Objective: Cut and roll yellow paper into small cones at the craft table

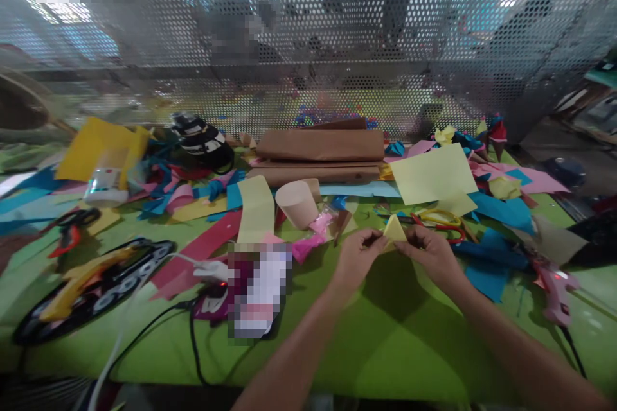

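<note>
Between my two hands is a small piece of pale yellow paper (394, 229), folded to a point that faces up and away from me. My left hand (360, 252) pinches its left lower corner with thumb and finger. On the other side, my right hand (429, 250) pinches the right lower corner. Both hands hold the paper just above the green table (385, 359), and their shadow falls below. Scissors with red and yellow handles (441, 221) lie just behind my right hand. A crumpled pink wrapper (311, 241) lies left of my left hand.
A pink glue gun (558, 292) with a cord lies at right. At left are a purple power strip (212, 302), a blurred-out phone (260, 295), cables and a black tray (96, 289). Brown paper (318, 144), coloured scraps and a perforated metal screen (308, 32) stand behind.
</note>
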`<state>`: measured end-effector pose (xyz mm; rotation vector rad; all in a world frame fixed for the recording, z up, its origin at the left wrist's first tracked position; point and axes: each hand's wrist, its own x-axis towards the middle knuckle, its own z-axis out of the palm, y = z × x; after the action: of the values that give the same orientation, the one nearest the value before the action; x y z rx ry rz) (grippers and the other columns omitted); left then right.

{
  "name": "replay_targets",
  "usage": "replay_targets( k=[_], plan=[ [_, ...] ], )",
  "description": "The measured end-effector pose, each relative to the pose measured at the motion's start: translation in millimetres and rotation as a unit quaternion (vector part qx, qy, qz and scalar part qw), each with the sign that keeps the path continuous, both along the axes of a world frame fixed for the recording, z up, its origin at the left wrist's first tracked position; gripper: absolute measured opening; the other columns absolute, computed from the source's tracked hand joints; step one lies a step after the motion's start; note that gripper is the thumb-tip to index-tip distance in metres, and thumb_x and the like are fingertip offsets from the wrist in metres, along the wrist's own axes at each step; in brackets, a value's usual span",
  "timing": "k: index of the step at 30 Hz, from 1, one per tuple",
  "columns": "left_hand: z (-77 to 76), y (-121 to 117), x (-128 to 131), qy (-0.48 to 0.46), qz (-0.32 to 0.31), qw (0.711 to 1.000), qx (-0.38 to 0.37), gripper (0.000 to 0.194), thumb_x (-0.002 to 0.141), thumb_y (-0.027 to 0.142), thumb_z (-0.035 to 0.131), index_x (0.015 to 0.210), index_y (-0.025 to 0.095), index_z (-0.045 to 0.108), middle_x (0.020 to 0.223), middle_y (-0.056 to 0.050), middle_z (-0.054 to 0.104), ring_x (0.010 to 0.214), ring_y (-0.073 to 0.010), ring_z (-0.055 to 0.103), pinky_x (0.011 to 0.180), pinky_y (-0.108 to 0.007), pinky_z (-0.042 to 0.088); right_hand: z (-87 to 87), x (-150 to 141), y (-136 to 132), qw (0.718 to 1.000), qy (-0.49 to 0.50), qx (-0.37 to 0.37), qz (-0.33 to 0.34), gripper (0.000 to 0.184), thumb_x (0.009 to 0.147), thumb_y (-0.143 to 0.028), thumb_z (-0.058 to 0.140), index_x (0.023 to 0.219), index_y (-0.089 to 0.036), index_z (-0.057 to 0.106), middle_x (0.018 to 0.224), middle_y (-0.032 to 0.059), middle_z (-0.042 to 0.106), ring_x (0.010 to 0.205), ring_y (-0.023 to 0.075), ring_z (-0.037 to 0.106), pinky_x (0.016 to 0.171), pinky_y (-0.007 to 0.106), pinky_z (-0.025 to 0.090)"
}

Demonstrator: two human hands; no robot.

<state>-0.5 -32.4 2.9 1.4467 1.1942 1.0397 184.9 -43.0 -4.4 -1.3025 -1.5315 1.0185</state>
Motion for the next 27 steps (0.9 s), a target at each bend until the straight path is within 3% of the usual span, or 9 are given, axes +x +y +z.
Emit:
replay_targets(
  k=[4,10,16,20,23,25,27],
  plan=[
    [-0.4,-1,0,0.015,-0.004,0.999,0.034,0.02,0.086,0.036,0.065,0.088,0.018,0.071,0.087,-0.003,0.072,0.082,-0.0181,0.063,0.074,-0.027,0.046,2.0,1,-1,0.999,-0.044,0.014,0.007,0.028,0.083,-0.04,0.069,0.068,-0.021,0.055,0.063,-0.003,0.05,0.061,0.015,0.045,0.056,0.027,0.033],
    [-1.6,1,-1,-0.019,0.001,1.0,-0.003,0.021,0.085,0.036,0.064,0.081,0.016,0.07,0.08,-0.002,0.068,0.077,-0.0168,0.06,0.072,-0.026,0.045,-2.1,2,-1,0.998,-0.05,0.007,0.03,0.03,0.085,-0.04,0.067,0.068,-0.022,0.051,0.063,-0.0039,0.048,0.06,0.0143,0.043,0.056,0.027,0.031],
    [-3.0,1,-1,-0.011,0.024,1.0,0.011,0.021,0.084,0.036,0.064,0.077,0.017,0.068,0.076,-0.001,0.064,0.076,-0.0155,0.056,0.07,-0.025,0.042,-2.4,2,0,0.994,-0.088,0.012,0.07,0.036,0.086,-0.041,0.066,0.062,-0.022,0.048,0.059,-0.0046,0.045,0.058,0.0138,0.043,0.054,0.026,0.029],
    [-4.0,7,-9,-0.045,0.058,0.997,-0.011,0.02,0.083,0.036,0.065,0.077,0.017,0.067,0.071,0.001,0.059,0.07,-0.0138,0.052,0.067,-0.025,0.04,5.4,22,9,0.981,-0.163,0.048,0.095,0.02,0.092,-0.037,0.059,0.079,-0.023,0.064,0.074,0.0003,0.064,0.069,0.0194,0.058,0.061,0.029,0.038],
    [-2.6,13,-17,-0.092,0.096,0.991,-0.021,0.021,0.081,0.038,0.067,0.077,0.018,0.067,0.07,0.001,0.057,0.07,-0.0135,0.05,0.065,-0.025,0.04,7.6,46,19,0.942,-0.308,0.134,-0.013,0.017,0.094,-0.029,0.054,0.1,-0.024,0.069,0.103,0.0085,0.07,0.094,0.0272,0.061,0.078,0.037,0.042],
    [-0.4,15,-20,-0.117,0.11,0.987,-0.025,0.021,0.08,0.039,0.069,0.077,0.019,0.068,0.071,0.0,0.058,0.071,-0.0139,0.051,0.066,-0.025,0.041,5.3,60,25,0.896,-0.422,0.126,-0.054,0.025,0.091,-0.021,0.052,0.109,-0.024,0.069,0.11,0.0122,0.069,0.1,0.0309,0.059,0.082,0.04,0.041],
    [2.2,15,-21,-0.138,0.112,0.984,-0.031,0.021,0.078,0.04,0.071,0.076,0.019,0.069,0.073,-0.001,0.059,0.073,-0.0141,0.051,0.066,-0.025,0.042,1.6,69,29,0.865,-0.489,0.1,-0.052,0.033,0.087,-0.015,0.051,0.114,-0.023,0.068,0.11,0.0133,0.068,0.1,0.031,0.058,0.083,0.041,0.041]
  ],
)
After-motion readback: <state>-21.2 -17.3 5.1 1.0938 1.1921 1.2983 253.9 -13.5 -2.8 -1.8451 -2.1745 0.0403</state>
